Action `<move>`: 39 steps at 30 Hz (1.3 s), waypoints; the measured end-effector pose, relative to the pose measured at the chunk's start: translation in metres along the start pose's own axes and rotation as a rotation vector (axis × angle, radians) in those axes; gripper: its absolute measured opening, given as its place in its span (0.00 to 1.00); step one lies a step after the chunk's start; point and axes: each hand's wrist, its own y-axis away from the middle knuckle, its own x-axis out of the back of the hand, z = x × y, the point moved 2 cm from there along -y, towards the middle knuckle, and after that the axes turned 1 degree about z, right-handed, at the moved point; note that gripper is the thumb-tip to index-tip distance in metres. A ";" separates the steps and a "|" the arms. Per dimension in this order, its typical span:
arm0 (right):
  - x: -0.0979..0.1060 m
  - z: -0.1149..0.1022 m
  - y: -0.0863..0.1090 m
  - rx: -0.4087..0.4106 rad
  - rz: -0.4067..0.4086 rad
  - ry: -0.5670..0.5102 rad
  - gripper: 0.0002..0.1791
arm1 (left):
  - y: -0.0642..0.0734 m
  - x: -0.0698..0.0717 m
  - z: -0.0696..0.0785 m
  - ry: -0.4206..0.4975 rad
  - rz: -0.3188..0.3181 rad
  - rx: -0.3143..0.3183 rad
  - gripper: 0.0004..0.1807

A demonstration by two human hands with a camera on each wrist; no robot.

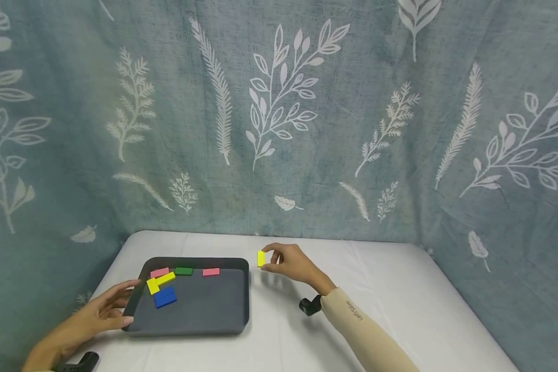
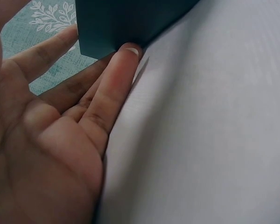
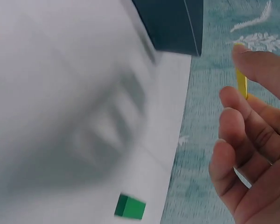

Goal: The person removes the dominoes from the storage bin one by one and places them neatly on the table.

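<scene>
Step in hand, best guess: moving 1 small block by the tray. R hand has its grip closed on 1 yellow block, pinched btw thumb & fingertip. It's up off the desk, just outside the tray's R edge, nr its far R corner. Can't tell if it's inbound or outbound.

L hand: grip loose, fingers nr straight against the tray's L wall, thumb by the near L corner, not wrapped round it. Prob. steadying.

Tray sits toward the desk's L edge. Inside, mostly bunched toward the far L corner: 2 yellow pieces, touching; 2 blue pieces just nearer; 1 green piece & 2 pink pieces along the far edge, 1 of the pinks nr mid-edge, apart from the rest.

R wrist view also shows 1 green block on the desk, nr its far edge; not visible in head view, prob. behind R hand.

Next move, if inbound: calls for a short shift L, high enough to clear the R rim, then lowering flat & letting go w/o bumping the others. Bare floor in the R half looks easiest. If outbound: needs a desk spot R of the tray, clear of the loose green. Thin block, small pinch, so twisting or slipping is the main risk.
</scene>
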 end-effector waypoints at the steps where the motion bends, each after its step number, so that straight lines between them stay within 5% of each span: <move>1: 0.001 0.003 0.002 -0.005 0.006 -0.002 0.25 | -0.001 0.000 -0.001 -0.005 -0.003 -0.003 0.44; 17: 0.021 0.053 0.027 -0.063 0.104 -0.023 0.24 | -0.001 0.001 0.007 0.003 0.019 0.003 0.44; 33: 0.038 0.092 0.053 -0.174 0.103 0.003 0.27 | -0.001 0.003 0.000 0.014 -0.029 -0.001 0.43; 39: 0.040 0.104 0.059 -0.181 0.102 0.017 0.26 | -0.001 0.002 0.001 -0.007 0.006 -0.008 0.43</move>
